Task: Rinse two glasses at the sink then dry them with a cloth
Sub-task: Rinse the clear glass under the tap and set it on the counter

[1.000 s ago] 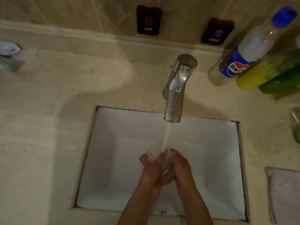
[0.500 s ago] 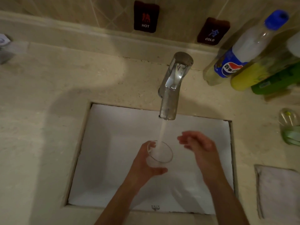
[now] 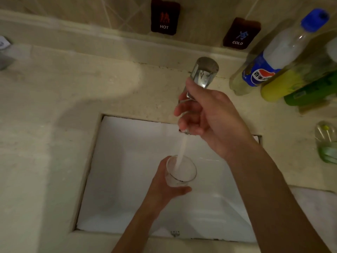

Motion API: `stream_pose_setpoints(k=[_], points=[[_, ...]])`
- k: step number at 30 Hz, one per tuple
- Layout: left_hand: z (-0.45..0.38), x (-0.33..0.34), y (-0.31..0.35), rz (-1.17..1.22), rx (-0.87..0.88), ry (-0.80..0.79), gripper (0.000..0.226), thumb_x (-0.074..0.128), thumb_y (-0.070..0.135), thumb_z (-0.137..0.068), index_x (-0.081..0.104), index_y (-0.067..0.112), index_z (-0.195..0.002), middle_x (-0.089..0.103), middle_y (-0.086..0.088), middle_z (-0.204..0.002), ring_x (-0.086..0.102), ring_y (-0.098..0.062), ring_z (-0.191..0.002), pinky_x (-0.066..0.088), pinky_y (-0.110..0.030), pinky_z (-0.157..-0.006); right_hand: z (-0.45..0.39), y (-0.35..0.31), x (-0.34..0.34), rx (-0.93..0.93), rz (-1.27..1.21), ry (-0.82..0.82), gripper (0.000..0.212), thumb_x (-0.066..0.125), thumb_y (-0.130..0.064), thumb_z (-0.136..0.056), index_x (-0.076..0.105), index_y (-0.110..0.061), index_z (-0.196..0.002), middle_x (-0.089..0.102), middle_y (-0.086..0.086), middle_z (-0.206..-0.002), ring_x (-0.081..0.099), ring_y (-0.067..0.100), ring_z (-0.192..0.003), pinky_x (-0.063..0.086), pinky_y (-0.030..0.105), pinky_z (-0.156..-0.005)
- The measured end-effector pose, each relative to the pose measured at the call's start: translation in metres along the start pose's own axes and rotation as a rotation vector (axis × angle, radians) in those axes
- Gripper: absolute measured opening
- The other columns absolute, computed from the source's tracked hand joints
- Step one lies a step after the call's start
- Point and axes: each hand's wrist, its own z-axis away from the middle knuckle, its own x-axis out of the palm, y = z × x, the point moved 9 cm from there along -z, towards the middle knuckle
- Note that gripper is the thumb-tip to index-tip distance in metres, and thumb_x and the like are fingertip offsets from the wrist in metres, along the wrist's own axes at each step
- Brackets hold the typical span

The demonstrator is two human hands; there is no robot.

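A clear glass (image 3: 180, 170) stands upright over the white sink (image 3: 127, 161), and my left hand (image 3: 164, 190) grips it from below and the left. Water runs from the chrome faucet (image 3: 204, 72) straight into the glass. My right hand (image 3: 206, 114) is wrapped around the faucet's spout, covering most of it. A second glass (image 3: 326, 141) lies on the counter at the right edge. A white cloth (image 3: 315, 212) lies on the counter at the lower right, partly behind my right forearm.
Bottles stand at the back right: a clear one with a blue cap (image 3: 277, 52), a yellow one (image 3: 284, 83) and a green one (image 3: 313, 92). HOT (image 3: 165, 15) and COLD (image 3: 240, 33) signs hang on the tiled wall. Beige counter (image 3: 54, 125) surrounds the sink.
My right hand left the glass, rose from the basin and closed around the faucet. My left hand alone keeps the glass under the running water.
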Motion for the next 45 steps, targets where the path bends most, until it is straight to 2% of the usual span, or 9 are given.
stream_pose_setpoints(k=[6, 15, 20, 24, 28, 32, 37, 41, 45], points=[[-0.002, -0.006, -0.004, 0.033, -0.025, -0.003, 0.095, 0.096, 0.017, -0.048, 0.053, 0.044, -0.128, 0.059, 0.034, -0.115, 0.055, -0.013, -0.124, 0.058, -0.057, -0.094, 0.001, -0.015, -0.012, -0.208, 0.197, 0.180, 0.037, 0.064, -0.030, -0.097, 0.057, -0.014, -0.064, 0.051, 0.001, -0.056, 0.043, 0.002, -0.041, 0.034, 0.012, -0.044], [0.005, -0.010, 0.006, 0.031, 0.009, -0.008, 0.092, 0.097, 0.007, -0.055, 0.050, 0.046, -0.125, 0.056, 0.024, -0.128, 0.054, 0.010, -0.114, 0.058, -0.044, -0.098, 0.008, -0.013, -0.017, -0.311, 0.460, 0.275, 0.050, 0.069, -0.035, -0.090, 0.051, 0.001, -0.063, 0.052, -0.003, -0.044, 0.043, 0.003, -0.038, 0.037, 0.013, -0.044], [0.005, -0.013, 0.013, 0.074, 0.061, -0.035, 0.089, 0.093, -0.005, -0.062, 0.048, 0.040, -0.125, 0.053, 0.010, -0.134, 0.054, -0.010, -0.121, 0.057, -0.016, -0.076, 0.029, 0.011, -0.032, -0.275, 0.389, 0.351, 0.053, 0.061, -0.048, -0.088, 0.060, 0.002, -0.070, 0.055, 0.002, -0.054, 0.046, 0.007, -0.048, 0.040, 0.013, -0.047], [0.006, -0.013, 0.014, 0.117, 0.071, -0.064, 0.089, 0.092, -0.007, -0.061, 0.050, 0.036, -0.127, 0.056, 0.008, -0.132, 0.058, -0.012, -0.121, 0.060, -0.027, -0.084, 0.057, 0.074, -0.063, -0.143, 0.352, 0.391, 0.034, 0.055, -0.029, -0.100, 0.066, -0.007, -0.075, 0.062, 0.005, -0.063, 0.054, 0.018, -0.056, 0.046, 0.025, -0.056], [0.009, -0.010, 0.014, 0.142, 0.104, -0.076, 0.093, 0.090, -0.011, -0.062, 0.049, 0.029, -0.134, 0.062, 0.007, -0.128, 0.063, -0.002, -0.114, 0.060, -0.033, -0.083, 0.071, 0.155, -0.073, 0.040, 0.328, 0.339, 0.023, 0.055, 0.000, -0.097, 0.073, -0.015, -0.095, 0.075, 0.002, -0.096, 0.070, 0.022, -0.094, 0.055, 0.038, -0.080], [0.012, -0.008, 0.020, 0.168, 0.179, -0.059, 0.097, 0.096, 0.009, -0.056, 0.047, 0.019, -0.139, 0.061, -0.005, -0.135, 0.062, -0.014, -0.124, 0.058, -0.036, -0.096, 0.081, 0.189, -0.060, 0.063, 0.083, 0.265, 0.044, 0.057, 0.014, -0.088, 0.069, -0.015, -0.120, 0.072, 0.006, -0.121, 0.065, 0.024, -0.120, 0.051, 0.047, -0.101], [0.020, -0.001, 0.018, 0.223, 0.147, -0.122, 0.091, 0.089, 0.022, -0.072, 0.042, 0.025, -0.150, 0.061, -0.005, -0.141, 0.059, -0.027, -0.131, 0.054, -0.054, -0.102, 0.086, 0.198, -0.051, 0.035, 0.022, 0.140, 0.073, 0.058, 0.028, -0.081, 0.052, -0.012, -0.142, 0.062, 0.006, -0.140, 0.053, 0.022, -0.135, 0.048, 0.047, -0.106], [0.032, 0.006, 0.019, 0.290, 0.069, -0.147, 0.060, 0.052, 0.057, -0.099, 0.044, 0.031, -0.152, 0.059, 0.000, -0.148, 0.056, -0.025, -0.137, 0.049, -0.044, -0.109, 0.086, 0.201, -0.054, 0.060, 0.062, 0.168, 0.081, 0.087, -0.002, -0.065, 0.052, -0.011, -0.138, 0.064, 0.007, -0.133, 0.059, 0.023, -0.129, 0.057, 0.039, -0.095], [0.045, 0.016, 0.018, 0.374, -0.040, -0.168, 0.072, 0.046, 0.075, -0.086, 0.054, 0.033, -0.144, 0.062, 0.010, -0.145, 0.054, -0.009, -0.137, 0.036, -0.047, -0.121, 0.088, 0.194, -0.063, 0.043, 0.150, 0.205, 0.086, 0.094, -0.010, -0.064, 0.051, -0.020, -0.138, 0.067, -0.002, -0.130, 0.063, 0.015, -0.123, 0.058, 0.036, -0.094]])
